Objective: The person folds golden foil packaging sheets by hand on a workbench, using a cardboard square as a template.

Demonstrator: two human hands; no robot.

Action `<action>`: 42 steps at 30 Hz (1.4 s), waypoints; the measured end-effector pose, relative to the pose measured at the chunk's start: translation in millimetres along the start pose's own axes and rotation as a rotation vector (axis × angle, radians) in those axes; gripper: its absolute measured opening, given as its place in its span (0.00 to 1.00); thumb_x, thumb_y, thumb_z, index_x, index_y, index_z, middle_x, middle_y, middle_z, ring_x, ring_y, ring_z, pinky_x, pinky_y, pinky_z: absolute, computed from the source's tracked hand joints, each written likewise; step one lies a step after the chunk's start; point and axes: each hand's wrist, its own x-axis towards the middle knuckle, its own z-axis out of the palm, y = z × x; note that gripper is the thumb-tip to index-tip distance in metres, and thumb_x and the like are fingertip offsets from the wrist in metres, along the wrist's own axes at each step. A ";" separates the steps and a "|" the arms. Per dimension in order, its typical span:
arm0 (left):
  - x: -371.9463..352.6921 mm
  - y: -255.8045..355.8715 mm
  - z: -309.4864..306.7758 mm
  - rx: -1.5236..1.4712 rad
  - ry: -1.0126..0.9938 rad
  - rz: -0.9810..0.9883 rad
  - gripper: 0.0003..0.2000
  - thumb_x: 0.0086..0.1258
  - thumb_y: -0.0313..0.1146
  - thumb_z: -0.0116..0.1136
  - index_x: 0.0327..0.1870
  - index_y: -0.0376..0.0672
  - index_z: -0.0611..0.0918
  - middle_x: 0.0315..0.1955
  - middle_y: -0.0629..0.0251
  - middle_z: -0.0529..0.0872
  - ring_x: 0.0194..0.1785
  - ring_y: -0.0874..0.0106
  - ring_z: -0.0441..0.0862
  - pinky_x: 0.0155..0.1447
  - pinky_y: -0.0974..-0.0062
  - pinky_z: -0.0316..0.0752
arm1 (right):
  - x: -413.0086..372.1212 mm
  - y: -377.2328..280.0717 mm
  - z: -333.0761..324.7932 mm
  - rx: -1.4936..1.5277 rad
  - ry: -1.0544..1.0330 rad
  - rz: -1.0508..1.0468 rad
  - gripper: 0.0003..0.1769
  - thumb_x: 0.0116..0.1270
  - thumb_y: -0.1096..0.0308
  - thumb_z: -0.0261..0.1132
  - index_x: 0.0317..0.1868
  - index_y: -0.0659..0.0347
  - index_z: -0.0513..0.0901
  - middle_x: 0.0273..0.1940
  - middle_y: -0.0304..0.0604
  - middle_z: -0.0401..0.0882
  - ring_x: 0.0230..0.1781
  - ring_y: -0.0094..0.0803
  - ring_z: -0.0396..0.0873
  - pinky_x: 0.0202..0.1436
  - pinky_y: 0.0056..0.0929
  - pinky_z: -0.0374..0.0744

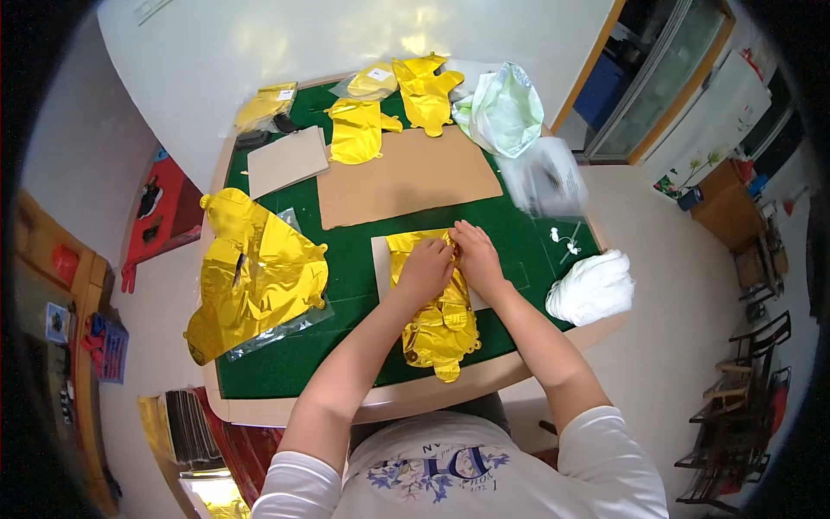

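A flat gold foil balloon [441, 324] lies on the green mat [354, 259] in front of me, its upper part over a white card [380, 259]. My left hand [425, 266] presses down on the upper part of the foil. My right hand [474, 251] rests beside it, fingers pinching the foil's top edge. Both hands touch each other over the balloon.
A stack of gold foil balloons [255, 272] lies at the left. More gold balloons [389, 108] sit at the far edge, with brown cardboard sheets [406, 177] before them. Plastic bags [519, 130] and a white bundle [592, 287] are at the right.
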 end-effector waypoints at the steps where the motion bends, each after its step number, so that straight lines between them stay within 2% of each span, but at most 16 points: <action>1: -2.6 -0.1 -0.6 0.000 -0.024 -0.010 0.12 0.62 0.31 0.59 0.45 0.38 0.78 0.41 0.56 0.79 0.49 0.56 0.77 0.54 0.62 0.74 | 0.1 -0.3 0.2 0.001 0.006 -0.001 0.21 0.57 0.80 0.57 0.53 0.65 0.80 0.59 0.53 0.76 0.64 0.46 0.71 0.70 0.45 0.65; 8: -36.4 29.6 -14.2 -0.025 -0.084 -0.056 0.09 0.65 0.30 0.56 0.44 0.40 0.79 0.41 0.57 0.80 0.47 0.57 0.79 0.51 0.62 0.76 | 0.9 4.1 4.1 -0.020 0.028 -0.024 0.18 0.60 0.78 0.55 0.51 0.64 0.81 0.58 0.53 0.77 0.63 0.46 0.72 0.69 0.45 0.66; 9: -36.2 35.9 -28.0 -0.055 -0.180 -0.096 0.09 0.66 0.30 0.55 0.45 0.41 0.80 0.43 0.57 0.82 0.49 0.55 0.79 0.52 0.62 0.76 | 1.0 3.4 3.5 -0.024 0.031 -0.030 0.18 0.60 0.78 0.55 0.51 0.64 0.81 0.58 0.54 0.77 0.63 0.46 0.72 0.69 0.45 0.66; 12: -22.4 17.8 -48.9 -0.096 -0.065 -0.230 0.10 0.67 0.29 0.53 0.47 0.39 0.80 0.44 0.56 0.83 0.50 0.53 0.79 0.53 0.60 0.75 | 1.3 1.9 2.4 -0.037 0.022 -0.020 0.18 0.60 0.78 0.55 0.51 0.64 0.81 0.58 0.53 0.77 0.63 0.45 0.72 0.69 0.45 0.66; 13: -17.1 8.8 -58.0 -0.138 0.018 -0.232 0.12 0.67 0.29 0.52 0.50 0.37 0.79 0.47 0.52 0.82 0.53 0.51 0.78 0.57 0.59 0.74 | 0.7 1.5 1.7 -0.046 0.014 -0.018 0.19 0.59 0.78 0.56 0.51 0.64 0.81 0.58 0.53 0.77 0.63 0.45 0.72 0.69 0.45 0.67; 16: -8.7 -22.7 -53.5 0.073 0.136 -0.103 0.15 0.68 0.29 0.52 0.53 0.34 0.77 0.51 0.49 0.81 0.58 0.51 0.75 0.62 0.59 0.71 | 3.1 0.1 1.2 -0.062 0.006 -0.024 0.19 0.59 0.79 0.56 0.52 0.64 0.81 0.57 0.53 0.78 0.63 0.45 0.72 0.69 0.45 0.67; 17: -12.0 -27.3 -53.6 0.116 -0.044 -0.149 0.14 0.66 0.28 0.53 0.52 0.35 0.76 0.52 0.50 0.80 0.60 0.54 0.75 0.62 0.59 0.69 | 2.3 0.6 1.4 -0.062 0.012 -0.029 0.19 0.59 0.79 0.56 0.52 0.64 0.81 0.57 0.53 0.78 0.63 0.45 0.72 0.69 0.45 0.67; 20: -39.1 -45.4 -38.4 0.186 0.002 -0.048 0.16 0.66 0.30 0.54 0.54 0.35 0.75 0.57 0.50 0.77 0.63 0.56 0.73 0.63 0.60 0.69 | 3.7 0.9 1.2 -0.056 0.017 -0.027 0.18 0.60 0.79 0.56 0.52 0.65 0.81 0.58 0.53 0.77 0.63 0.45 0.72 0.69 0.44 0.67; 21: -43.6 -36.8 -51.7 0.166 -0.069 -0.096 0.17 0.67 0.31 0.54 0.56 0.38 0.74 0.60 0.53 0.75 0.66 0.59 0.70 0.66 0.60 0.67 | 3.7 0.5 0.9 -0.057 0.018 -0.026 0.18 0.60 0.79 0.56 0.51 0.65 0.81 0.58 0.53 0.77 0.63 0.45 0.72 0.69 0.44 0.67; 24: -60.3 -32.7 -59.7 0.191 -0.006 -0.140 0.16 0.68 0.32 0.54 0.56 0.40 0.75 0.60 0.56 0.76 0.67 0.61 0.70 0.68 0.59 0.65 | 0.4 -1.2 0.6 -0.079 0.038 -0.040 0.17 0.61 0.79 0.55 0.50 0.65 0.81 0.56 0.54 0.78 0.61 0.47 0.75 0.67 0.43 0.70; 25: -60.4 -30.4 -65.5 0.137 -0.084 -0.208 0.19 0.70 0.31 0.53 0.62 0.42 0.73 0.65 0.55 0.72 0.70 0.60 0.67 0.72 0.57 0.61 | 2.5 -1.6 -0.5 -0.090 0.051 -0.053 0.17 0.61 0.80 0.55 0.49 0.64 0.82 0.56 0.54 0.79 0.60 0.47 0.76 0.65 0.43 0.72; 31: -65.4 -32.5 -62.8 0.100 -0.027 -0.224 0.19 0.70 0.31 0.53 0.62 0.42 0.73 0.64 0.55 0.73 0.70 0.59 0.67 0.72 0.57 0.60 | 1.9 3.1 -12.9 -0.071 -0.070 -0.082 0.21 0.61 0.79 0.55 0.55 0.63 0.80 0.60 0.55 0.75 0.65 0.47 0.70 0.70 0.43 0.67; 37: -64.9 -32.6 -61.4 0.131 -0.028 -0.232 0.18 0.71 0.34 0.51 0.60 0.41 0.75 0.63 0.57 0.74 0.69 0.63 0.68 0.72 0.59 0.60 | 0.5 4.4 -22.4 -0.113 -0.084 -0.117 0.23 0.60 0.81 0.53 0.56 0.62 0.79 0.60 0.55 0.75 0.64 0.48 0.70 0.69 0.42 0.67; 40: -65.2 -31.7 -61.8 0.129 -0.019 -0.230 0.18 0.71 0.33 0.51 0.60 0.41 0.75 0.63 0.57 0.74 0.70 0.63 0.67 0.72 0.59 0.60 | -7.8 0.6 -27.7 -0.037 0.023 0.038 0.21 0.61 0.80 0.54 0.55 0.64 0.77 0.57 0.56 0.76 0.63 0.49 0.70 0.66 0.42 0.69; 42: -64.7 -31.2 -63.0 0.127 -0.012 -0.221 0.18 0.71 0.33 0.51 0.60 0.41 0.75 0.63 0.57 0.74 0.70 0.63 0.67 0.72 0.58 0.60 | -8.0 -8.6 -39.0 0.000 0.033 0.325 0.18 0.62 0.76 0.57 0.54 0.65 0.75 0.54 0.56 0.78 0.58 0.51 0.74 0.61 0.42 0.73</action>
